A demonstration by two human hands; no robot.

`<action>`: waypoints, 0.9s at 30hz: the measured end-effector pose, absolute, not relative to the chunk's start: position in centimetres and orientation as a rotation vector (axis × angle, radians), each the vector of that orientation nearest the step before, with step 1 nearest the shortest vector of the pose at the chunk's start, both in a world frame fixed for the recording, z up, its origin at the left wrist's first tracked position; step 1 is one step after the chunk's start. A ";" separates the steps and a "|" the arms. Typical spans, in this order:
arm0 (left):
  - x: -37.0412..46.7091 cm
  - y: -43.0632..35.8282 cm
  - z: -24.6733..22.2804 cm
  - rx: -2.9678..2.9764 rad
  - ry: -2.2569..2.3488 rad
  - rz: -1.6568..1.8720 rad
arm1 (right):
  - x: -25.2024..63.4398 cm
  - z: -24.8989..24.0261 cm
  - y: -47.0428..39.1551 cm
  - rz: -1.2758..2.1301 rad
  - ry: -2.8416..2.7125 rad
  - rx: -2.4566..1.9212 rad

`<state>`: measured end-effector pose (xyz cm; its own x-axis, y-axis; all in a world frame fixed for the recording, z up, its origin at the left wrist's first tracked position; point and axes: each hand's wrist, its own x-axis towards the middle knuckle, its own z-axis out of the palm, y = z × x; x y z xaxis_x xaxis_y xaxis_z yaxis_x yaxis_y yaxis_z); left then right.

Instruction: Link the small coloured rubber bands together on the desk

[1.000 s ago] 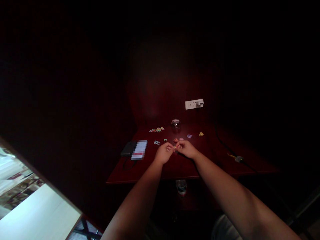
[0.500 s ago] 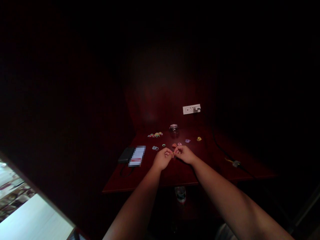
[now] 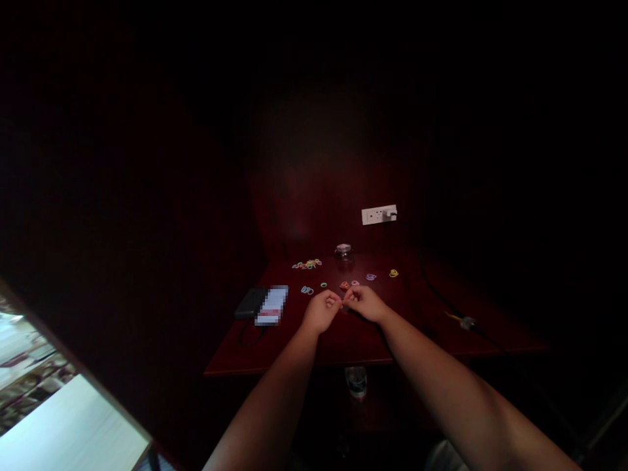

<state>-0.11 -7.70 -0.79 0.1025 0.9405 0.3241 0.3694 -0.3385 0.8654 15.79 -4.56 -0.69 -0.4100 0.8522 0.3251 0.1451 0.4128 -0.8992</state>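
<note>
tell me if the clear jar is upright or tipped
Upright: the clear jar stands on the table with its pale top facing up.

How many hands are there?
2: the left hand and the right hand, close together over the red table, near the orange rings. Darkness may hide others.
</note>
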 end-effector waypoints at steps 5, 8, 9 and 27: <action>-0.1 -7.8 -0.6 1.765 1.286 1.254 | 15.8 -0.7 -4.5 1.012 -1.819 -0.880; -0.2 -7.8 -0.7 1.777 1.296 1.248 | 15.8 -0.8 -4.5 0.990 -1.806 -0.880; -0.2 -7.8 -0.7 1.780 1.294 1.247 | 15.8 -0.8 -4.4 0.991 -1.800 -0.880; -0.2 -7.5 -1.1 1.768 1.281 1.262 | 15.9 -0.9 -4.3 0.947 -1.860 -0.930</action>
